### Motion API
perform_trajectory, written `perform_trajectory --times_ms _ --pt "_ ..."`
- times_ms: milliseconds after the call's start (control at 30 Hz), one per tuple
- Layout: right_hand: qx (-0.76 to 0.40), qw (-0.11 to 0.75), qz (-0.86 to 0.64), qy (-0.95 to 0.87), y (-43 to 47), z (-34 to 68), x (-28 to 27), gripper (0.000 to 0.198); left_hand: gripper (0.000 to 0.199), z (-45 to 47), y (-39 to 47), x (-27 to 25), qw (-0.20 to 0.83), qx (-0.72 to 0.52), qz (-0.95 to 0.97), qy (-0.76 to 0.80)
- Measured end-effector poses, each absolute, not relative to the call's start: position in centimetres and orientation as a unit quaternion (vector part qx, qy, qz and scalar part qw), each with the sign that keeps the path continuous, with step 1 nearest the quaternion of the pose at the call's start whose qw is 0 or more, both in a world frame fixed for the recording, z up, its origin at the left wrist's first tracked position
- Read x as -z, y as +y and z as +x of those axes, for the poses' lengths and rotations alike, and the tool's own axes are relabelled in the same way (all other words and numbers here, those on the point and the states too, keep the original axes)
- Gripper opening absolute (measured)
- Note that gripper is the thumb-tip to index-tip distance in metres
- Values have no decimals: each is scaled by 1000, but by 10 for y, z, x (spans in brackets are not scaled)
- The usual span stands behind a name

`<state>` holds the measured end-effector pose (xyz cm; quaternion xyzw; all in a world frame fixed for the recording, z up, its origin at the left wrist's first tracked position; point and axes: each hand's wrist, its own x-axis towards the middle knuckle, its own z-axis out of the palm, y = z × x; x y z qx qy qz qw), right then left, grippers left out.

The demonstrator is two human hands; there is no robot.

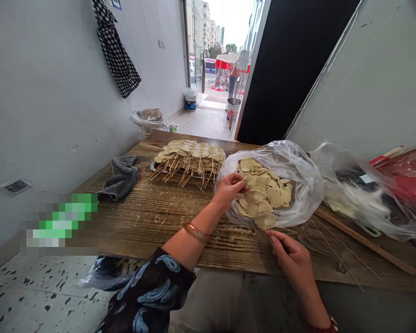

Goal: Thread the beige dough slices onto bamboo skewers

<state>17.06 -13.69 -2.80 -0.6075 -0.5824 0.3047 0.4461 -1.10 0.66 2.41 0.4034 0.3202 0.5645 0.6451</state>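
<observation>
My right hand [291,254] pinches the bare near end of a thin skewer [257,209] threaded with several round, flat, pale-yellow slices. At its far end, my left hand [229,188] is closed, thumb and fingers pinching a pale slice [248,181]. Both hands are over an open clear plastic bag [307,185], where a heap of loose slices [284,185] lies beneath the skewer. To the left of the bag, a stack of filled skewers [190,155] rests on a metal tray [154,166], their stick ends pointing toward me.
Bare bamboo sticks [370,243] lie at the right of the wooden table [142,226]. Behind them are crumpled plastic bags [360,199], one with red contents. A grey cloth [119,178] lies at the left edge. Beyond the table, buckets [190,101] flank a glass doorway.
</observation>
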Motion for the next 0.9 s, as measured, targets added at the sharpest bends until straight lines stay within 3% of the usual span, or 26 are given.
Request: perform_trajectory --times_ms 333,667,900 --pt "-342 437 -612 -563 -135 172 28 37 28 -9 8 -23 620 -530 472 334" --pt "-406 467 -598 -510 -138 174 28 37 36 -11 4 -25 746 -492 355 273" --pt "-382 445 -599 -544 -137 171 26 36 36 -5 -1 -22 766 -468 376 229"
